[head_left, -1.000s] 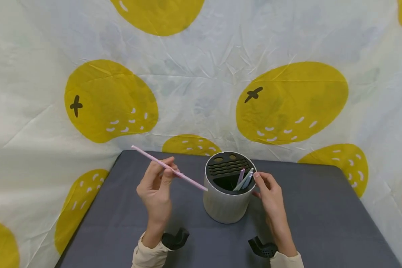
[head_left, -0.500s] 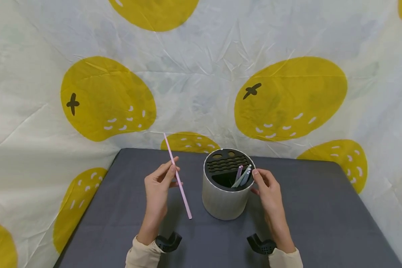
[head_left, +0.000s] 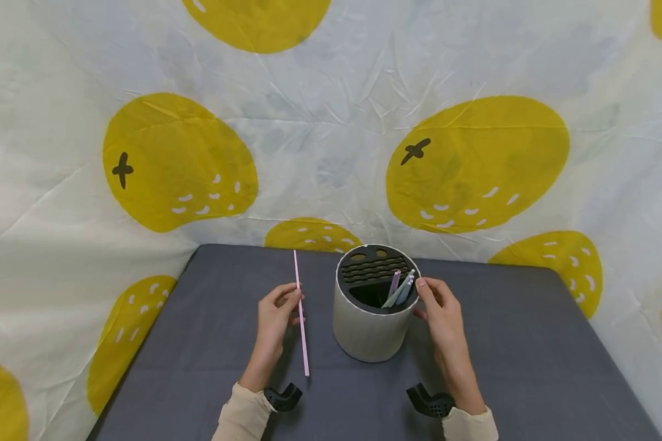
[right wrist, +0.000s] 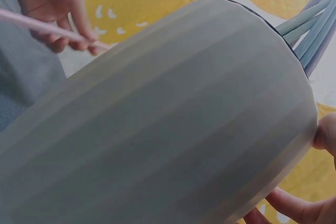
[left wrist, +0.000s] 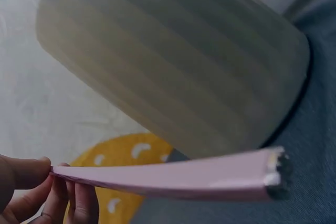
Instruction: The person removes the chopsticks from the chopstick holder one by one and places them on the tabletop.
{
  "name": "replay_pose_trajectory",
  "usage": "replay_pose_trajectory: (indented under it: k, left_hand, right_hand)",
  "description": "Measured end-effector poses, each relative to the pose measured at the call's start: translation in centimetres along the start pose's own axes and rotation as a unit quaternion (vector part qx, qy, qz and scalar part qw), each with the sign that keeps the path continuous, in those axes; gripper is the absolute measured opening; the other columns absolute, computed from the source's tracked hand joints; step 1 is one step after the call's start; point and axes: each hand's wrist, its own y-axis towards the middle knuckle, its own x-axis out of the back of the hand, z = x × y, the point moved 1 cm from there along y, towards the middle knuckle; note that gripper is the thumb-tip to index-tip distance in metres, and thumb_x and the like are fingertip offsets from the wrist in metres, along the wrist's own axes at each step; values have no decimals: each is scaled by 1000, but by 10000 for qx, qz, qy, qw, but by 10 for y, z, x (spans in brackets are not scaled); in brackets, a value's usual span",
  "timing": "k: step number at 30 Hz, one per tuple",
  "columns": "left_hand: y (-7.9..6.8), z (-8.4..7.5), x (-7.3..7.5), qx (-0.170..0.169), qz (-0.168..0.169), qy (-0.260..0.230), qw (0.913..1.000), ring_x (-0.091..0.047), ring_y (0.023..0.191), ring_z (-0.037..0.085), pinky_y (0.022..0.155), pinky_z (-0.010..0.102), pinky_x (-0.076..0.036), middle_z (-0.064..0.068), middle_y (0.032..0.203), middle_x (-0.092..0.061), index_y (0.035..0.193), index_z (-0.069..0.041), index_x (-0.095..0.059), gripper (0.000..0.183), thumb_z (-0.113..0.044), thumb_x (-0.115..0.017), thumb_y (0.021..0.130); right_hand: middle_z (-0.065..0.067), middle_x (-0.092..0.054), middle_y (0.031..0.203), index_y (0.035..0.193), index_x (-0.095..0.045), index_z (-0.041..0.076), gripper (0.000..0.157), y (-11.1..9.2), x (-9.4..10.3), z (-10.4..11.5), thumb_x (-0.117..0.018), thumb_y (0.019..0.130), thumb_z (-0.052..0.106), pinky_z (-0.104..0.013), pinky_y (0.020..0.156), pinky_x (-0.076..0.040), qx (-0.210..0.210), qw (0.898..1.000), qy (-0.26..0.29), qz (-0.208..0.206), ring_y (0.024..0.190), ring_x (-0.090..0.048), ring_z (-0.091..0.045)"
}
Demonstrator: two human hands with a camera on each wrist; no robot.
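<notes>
In my left hand [head_left: 276, 315], a long pink straw [head_left: 303, 343] is pinched between thumb and fingers. It stands steeply in the head view, its lower end towards me and apart from the table. Just right of it is a pale, ribbed, round holder [head_left: 369, 335] with a black slotted insert [head_left: 358, 284]. Several purple, green and blue straws [head_left: 403, 294] lean in the insert's large front opening. My right hand [head_left: 445, 315] grips the holder's right side near the rim, thumb at the upper edge; the fingers behind are partly hidden in the head view.
The holder stands on a dark grey cloth-covered table [head_left: 502, 349]. Behind hangs a white curtain [head_left: 320, 159] with yellow fruit prints. Each wrist carries a black camera mount [head_left: 287, 398].
My left hand has turned the pink straw from a shallow slant to nearly upright in the head view. That hand has shifted right and slightly down. The right hand stays on the holder.
</notes>
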Motion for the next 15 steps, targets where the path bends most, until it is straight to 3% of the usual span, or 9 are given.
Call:
replay_pose_trajectory:
  k: [5,12,15]
  left_hand:
    - [7,16,-2,126,-12,284,9995,-62,68,12,54,26,-59,6,93,-74,123,5,-70,29,-11,-72,99]
    - [11,34,-3,342,46,683,9971,-61,68,13,52,28,-59,13,99,-73,119,1,-75,23,-9,-72,98]
    - [12,39,-3,338,53,830,9960,-60,67,12,50,26,-57,9,94,-74,117,1,-75,22,-9,-73,97]
  right_hand:
    - [14,-57,106,134,-58,7,46,1,2,0,-55,107,45,-18,84,-56,-51,10000,-31,-15,109,-51,-11]
    - [17,-59,105,135,-58,8,46,3,0,-1,-56,107,45,-18,84,-56,-108,9999,-14,-3,109,-52,-11]
    - [17,-60,106,134,-59,8,46,3,-1,0,-56,107,45,-18,83,-56,-93,10000,-13,-10,110,-52,-12]
